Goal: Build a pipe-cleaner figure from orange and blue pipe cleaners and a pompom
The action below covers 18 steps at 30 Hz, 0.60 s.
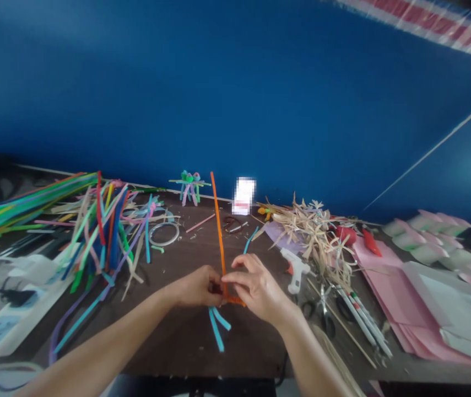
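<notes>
Your left hand (205,285) and right hand (255,285) both pinch an orange stem (218,220) above the dark, cluttered bench (169,344), backed by a blue wall (235,99).

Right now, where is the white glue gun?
In the head view, the white glue gun lies on the dark table, to the right of the right hand, beside the straw-coloured strips and just beyond the scissors.

One slender orange stem (219,231) is held nearly upright at mid-view, its long, straight upper length tilted slightly left; the lower end is bent rightward (exact shape partly hidden).
</notes>
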Each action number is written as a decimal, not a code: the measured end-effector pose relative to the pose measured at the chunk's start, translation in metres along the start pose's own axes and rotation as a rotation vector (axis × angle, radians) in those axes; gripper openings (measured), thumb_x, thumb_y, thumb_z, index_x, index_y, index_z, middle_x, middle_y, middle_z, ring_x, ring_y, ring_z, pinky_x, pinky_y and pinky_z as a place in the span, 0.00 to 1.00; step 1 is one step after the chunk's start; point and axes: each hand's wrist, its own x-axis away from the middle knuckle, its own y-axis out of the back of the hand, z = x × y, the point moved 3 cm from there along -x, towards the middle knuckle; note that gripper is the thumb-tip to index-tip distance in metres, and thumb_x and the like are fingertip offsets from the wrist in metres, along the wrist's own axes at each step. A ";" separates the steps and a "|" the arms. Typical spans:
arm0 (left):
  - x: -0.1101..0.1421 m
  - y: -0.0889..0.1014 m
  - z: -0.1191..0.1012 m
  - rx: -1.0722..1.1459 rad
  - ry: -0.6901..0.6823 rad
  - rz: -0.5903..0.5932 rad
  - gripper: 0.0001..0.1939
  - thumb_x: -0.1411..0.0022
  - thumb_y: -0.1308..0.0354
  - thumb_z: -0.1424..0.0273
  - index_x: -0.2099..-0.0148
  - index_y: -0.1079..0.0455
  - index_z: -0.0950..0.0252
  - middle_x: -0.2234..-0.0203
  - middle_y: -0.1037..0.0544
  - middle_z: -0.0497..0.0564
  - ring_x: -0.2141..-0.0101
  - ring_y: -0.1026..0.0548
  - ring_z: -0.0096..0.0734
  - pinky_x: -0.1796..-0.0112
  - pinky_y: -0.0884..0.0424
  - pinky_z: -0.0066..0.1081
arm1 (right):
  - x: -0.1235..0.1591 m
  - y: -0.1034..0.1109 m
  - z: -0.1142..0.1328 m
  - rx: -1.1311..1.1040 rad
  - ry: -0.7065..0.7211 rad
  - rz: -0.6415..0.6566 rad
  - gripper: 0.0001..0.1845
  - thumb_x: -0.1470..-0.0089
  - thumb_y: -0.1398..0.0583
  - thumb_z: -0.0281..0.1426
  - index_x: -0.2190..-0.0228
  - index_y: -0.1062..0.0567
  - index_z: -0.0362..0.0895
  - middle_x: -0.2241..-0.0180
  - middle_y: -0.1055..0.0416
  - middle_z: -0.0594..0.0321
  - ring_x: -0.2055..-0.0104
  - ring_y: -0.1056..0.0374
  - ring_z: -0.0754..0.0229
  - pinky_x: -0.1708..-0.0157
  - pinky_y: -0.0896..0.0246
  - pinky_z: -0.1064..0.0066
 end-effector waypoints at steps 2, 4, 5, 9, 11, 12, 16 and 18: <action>0.003 0.001 -0.004 0.041 -0.026 0.033 0.09 0.53 0.42 0.68 0.74 0.27 0.70 0.82 0.30 0.46 0.79 0.37 0.21 0.78 0.42 0.20 | -0.002 0.006 0.002 -0.004 0.021 0.019 0.15 0.53 0.43 0.21 0.65 0.26 0.50 0.61 0.39 0.60 0.57 0.42 0.59 0.58 0.43 0.65; 0.005 0.001 -0.006 0.076 -0.042 0.053 0.09 0.53 0.41 0.67 0.74 0.27 0.70 0.82 0.30 0.46 0.79 0.37 0.21 0.78 0.41 0.21 | -0.005 0.012 0.007 0.012 0.046 0.050 0.12 0.53 0.42 0.22 0.67 0.26 0.49 0.59 0.39 0.61 0.56 0.43 0.59 0.56 0.43 0.64; 0.005 0.001 -0.007 0.092 -0.053 0.063 0.10 0.53 0.41 0.66 0.74 0.27 0.70 0.81 0.30 0.46 0.79 0.36 0.21 0.77 0.41 0.21 | -0.006 0.016 0.010 0.025 0.059 0.072 0.11 0.54 0.41 0.23 0.68 0.26 0.49 0.59 0.39 0.61 0.55 0.43 0.58 0.55 0.44 0.63; 0.006 -0.003 -0.014 0.122 -0.110 0.103 0.09 0.54 0.40 0.66 0.74 0.26 0.69 0.82 0.29 0.47 0.80 0.36 0.22 0.77 0.40 0.22 | -0.013 0.026 0.022 0.079 0.119 0.156 0.05 0.54 0.40 0.25 0.74 0.26 0.47 0.57 0.38 0.62 0.52 0.45 0.56 0.54 0.46 0.62; 0.007 -0.004 -0.017 0.135 -0.123 0.131 0.09 0.54 0.39 0.67 0.74 0.26 0.69 0.83 0.30 0.46 0.80 0.37 0.22 0.77 0.41 0.21 | -0.015 0.028 0.026 0.096 0.159 0.181 0.04 0.53 0.41 0.26 0.75 0.27 0.47 0.58 0.36 0.62 0.51 0.46 0.55 0.52 0.47 0.61; 0.008 -0.004 -0.018 0.143 -0.126 0.142 0.09 0.54 0.39 0.67 0.74 0.26 0.69 0.84 0.30 0.46 0.81 0.37 0.21 0.78 0.41 0.21 | -0.015 0.029 0.027 0.103 0.176 0.191 0.04 0.53 0.41 0.26 0.75 0.27 0.47 0.60 0.35 0.62 0.51 0.46 0.55 0.51 0.50 0.60; 0.011 0.000 -0.020 0.201 -0.140 0.131 0.11 0.54 0.39 0.65 0.74 0.26 0.69 0.82 0.28 0.48 0.79 0.35 0.22 0.76 0.39 0.21 | -0.013 0.026 0.026 0.092 0.182 0.189 0.04 0.50 0.42 0.27 0.72 0.28 0.48 0.67 0.32 0.65 0.53 0.42 0.58 0.45 0.69 0.52; 0.012 0.002 -0.019 0.274 -0.133 0.118 0.12 0.53 0.39 0.64 0.74 0.26 0.70 0.79 0.26 0.50 0.77 0.32 0.25 0.74 0.37 0.23 | -0.011 0.023 0.022 0.033 0.148 0.165 0.04 0.50 0.42 0.29 0.70 0.28 0.49 0.66 0.32 0.66 0.56 0.39 0.61 0.45 0.73 0.53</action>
